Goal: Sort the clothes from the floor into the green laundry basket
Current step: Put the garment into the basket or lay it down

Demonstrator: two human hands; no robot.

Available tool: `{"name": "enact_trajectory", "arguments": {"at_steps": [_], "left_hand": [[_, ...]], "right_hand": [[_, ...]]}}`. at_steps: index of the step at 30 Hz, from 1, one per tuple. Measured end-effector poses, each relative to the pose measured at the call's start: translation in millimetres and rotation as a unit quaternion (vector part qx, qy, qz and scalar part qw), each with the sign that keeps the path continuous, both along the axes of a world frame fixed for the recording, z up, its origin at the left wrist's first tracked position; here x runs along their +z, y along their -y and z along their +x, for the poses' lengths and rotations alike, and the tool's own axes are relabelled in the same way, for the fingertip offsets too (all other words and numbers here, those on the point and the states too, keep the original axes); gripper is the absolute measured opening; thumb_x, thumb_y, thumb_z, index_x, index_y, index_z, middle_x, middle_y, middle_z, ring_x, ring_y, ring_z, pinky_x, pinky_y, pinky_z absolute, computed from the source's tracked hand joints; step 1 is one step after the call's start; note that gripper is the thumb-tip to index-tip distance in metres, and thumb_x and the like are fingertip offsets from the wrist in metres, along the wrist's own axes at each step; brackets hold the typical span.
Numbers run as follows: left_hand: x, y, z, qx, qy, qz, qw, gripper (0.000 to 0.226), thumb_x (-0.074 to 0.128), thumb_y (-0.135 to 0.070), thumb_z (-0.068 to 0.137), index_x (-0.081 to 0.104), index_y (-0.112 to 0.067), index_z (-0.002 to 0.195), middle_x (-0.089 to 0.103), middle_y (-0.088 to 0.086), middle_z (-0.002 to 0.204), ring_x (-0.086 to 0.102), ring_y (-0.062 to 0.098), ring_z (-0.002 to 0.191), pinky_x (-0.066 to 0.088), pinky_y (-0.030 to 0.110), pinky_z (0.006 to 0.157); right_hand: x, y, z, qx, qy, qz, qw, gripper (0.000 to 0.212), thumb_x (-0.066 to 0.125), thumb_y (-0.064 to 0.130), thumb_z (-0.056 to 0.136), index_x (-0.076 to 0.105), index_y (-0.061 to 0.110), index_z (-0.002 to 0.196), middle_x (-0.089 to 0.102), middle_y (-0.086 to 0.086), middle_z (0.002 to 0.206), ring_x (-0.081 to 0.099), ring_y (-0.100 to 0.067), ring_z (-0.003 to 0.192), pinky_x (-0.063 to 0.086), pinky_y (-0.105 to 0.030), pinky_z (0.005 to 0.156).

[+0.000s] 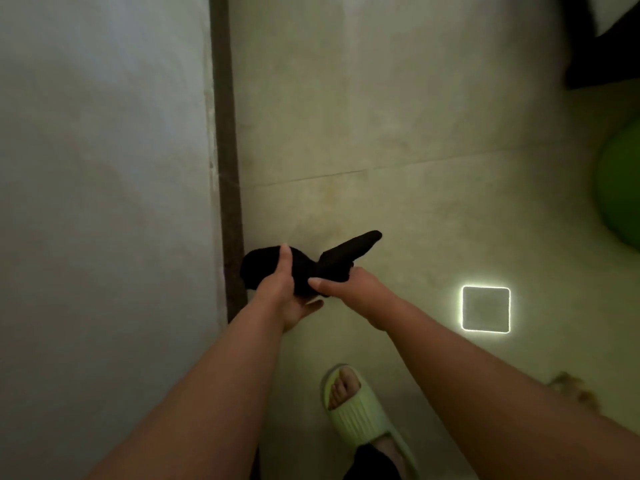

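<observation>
Head view: both hands, left (282, 292) and right (341, 287), grip black garment (304, 268); green basket (621, 188) cut off right, blurred.

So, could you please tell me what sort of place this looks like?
Probably a room in a home: a pale tiled floor, a plain wall with a dark skirting strip, and a foot in a light green slipper. Both hands hold a black garment.
</observation>
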State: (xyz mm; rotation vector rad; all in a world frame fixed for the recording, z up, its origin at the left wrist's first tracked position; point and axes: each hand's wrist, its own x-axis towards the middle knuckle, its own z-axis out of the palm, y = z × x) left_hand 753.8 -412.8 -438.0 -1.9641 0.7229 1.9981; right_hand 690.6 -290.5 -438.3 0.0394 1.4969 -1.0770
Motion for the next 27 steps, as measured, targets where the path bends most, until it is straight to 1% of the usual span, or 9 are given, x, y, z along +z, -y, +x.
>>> {"name": "enact_trajectory", "arguments": {"at_steps": [2, 4, 7, 10, 13, 18, 22, 25, 27], "left_hand": [[26.6, -22.0, -35.7, 0.008, -0.015, -0.008, 1.0, 0.06, 0.057, -0.045, 0.091, 0.044, -0.009, 0.137, 0.057, 0.018, 0.129, 0.059, 0.037, 0.113, 0.048, 0.051, 0.096], [53.9, -47.1, -69.4, -0.022, -0.001, -0.033, 0.999, 0.043, 0.058, -0.023, 0.094, 0.05, -0.005, 0.132, 0.061, 0.019, 0.122, 0.062, 0.034, 0.104, 0.052, 0.046, 0.087], [103.5, -97.2, -133.3, -0.044, 0.002, -0.084, 0.995, 0.037, 0.05, -0.004, 0.095, 0.048, -0.001, 0.132, 0.06, 0.022, 0.123, 0.062, 0.034, 0.105, 0.052, 0.042, 0.08], [146.3, -146.8, -193.6, -0.049, -0.074, -0.082, 0.993, 0.039, 0.045, -0.001, 0.096, 0.045, -0.001, 0.135, 0.057, 0.023, 0.127, 0.06, 0.035, 0.11, 0.052, 0.043, 0.084], [190.6, -207.6, -248.5, -0.071, -0.144, -0.062, 0.985, 0.04, 0.043, -0.001, 0.097, 0.043, -0.001, 0.138, 0.055, 0.022, 0.132, 0.057, 0.036, 0.117, 0.05, 0.044, 0.087], [254.4, -309.7, -315.3, -0.113, -0.236, -0.037, 0.964, 0.031, 0.042, -0.001, 0.095, 0.051, -0.005, 0.125, 0.064, 0.016, 0.11, 0.062, 0.03, 0.099, 0.049, 0.043, 0.089], [287.8, -375.6, -356.3, -0.131, -0.29, -0.004, 0.948, 0.027, 0.041, 0.001, 0.094, 0.052, -0.004, 0.117, 0.064, 0.013, 0.1, 0.062, 0.027, 0.091, 0.049, 0.042, 0.092], [298.0, -413.5, -376.9, -0.155, -0.333, 0.01, 0.93, 0.031, 0.04, 0.003, 0.095, 0.049, -0.01, 0.122, 0.061, 0.011, 0.112, 0.059, 0.029, 0.105, 0.046, 0.041, 0.096], [287.4, -428.4, -387.5, -0.181, -0.327, 0.005, 0.928, 0.032, 0.041, 0.002, 0.096, 0.047, -0.009, 0.126, 0.06, 0.012, 0.118, 0.057, 0.03, 0.11, 0.048, 0.039, 0.095]], "right_hand": [[29.8, -32.2, -25.5, -0.001, -0.006, -0.009, 1.0, 0.041, 0.067, 0.041, 0.086, 0.06, 0.022, 0.122, 0.061, 0.018, 0.092, 0.055, 0.005, 0.084, 0.041, -0.01, 0.069], [60.2, -62.4, -52.5, -0.027, -0.019, -0.012, 0.999, 0.043, 0.064, 0.046, 0.086, 0.06, 0.023, 0.122, 0.06, 0.019, 0.09, 0.054, 0.01, 0.081, 0.041, -0.007, 0.066], [110.2, -116.6, -105.0, -0.118, -0.036, -0.012, 0.992, 0.054, 0.058, 0.054, 0.087, 0.057, 0.021, 0.129, 0.063, 0.016, 0.097, 0.057, 0.006, 0.088, 0.043, -0.012, 0.078], [146.0, -166.9, -154.8, -0.245, -0.032, 0.008, 0.969, 0.052, 0.06, 0.049, 0.088, 0.053, 0.02, 0.131, 0.065, 0.005, 0.111, 0.061, -0.012, 0.101, 0.048, -0.03, 0.091], [174.8, -222.9, -199.0, -0.36, 0.033, 0.006, 0.932, 0.053, 0.065, 0.045, 0.086, 0.051, 0.02, 0.131, 0.064, -0.002, 0.117, 0.06, -0.021, 0.106, 0.052, -0.04, 0.087], [220.7, -309.5, -259.6, -0.528, 0.156, -0.075, 0.832, 0.029, 0.054, 0.034, 0.095, 0.061, 0.01, 0.111, 0.067, -0.01, 0.097, 0.063, -0.024, 0.087, 0.053, -0.036, 0.077], [237.2, -376.8, -298.3, -0.596, 0.118, -0.113, 0.786, 0.026, 0.052, 0.015, 0.096, 0.057, 0.007, 0.12, 0.067, -0.011, 0.103, 0.064, -0.023, 0.087, 0.058, -0.029, 0.058], [236.3, -426.7, -320.0, -0.648, 0.071, -0.123, 0.748, 0.044, 0.062, 0.01, 0.09, 0.052, 0.005, 0.133, 0.062, -0.018, 0.126, 0.064, -0.032, 0.106, 0.059, -0.04, 0.076], [233.3, -453.3, -327.9, -0.661, 0.031, -0.115, 0.74, 0.052, 0.069, 0.009, 0.084, 0.052, 0.006, 0.133, 0.061, -0.018, 0.127, 0.062, -0.035, 0.111, 0.055, -0.046, 0.088]]}}
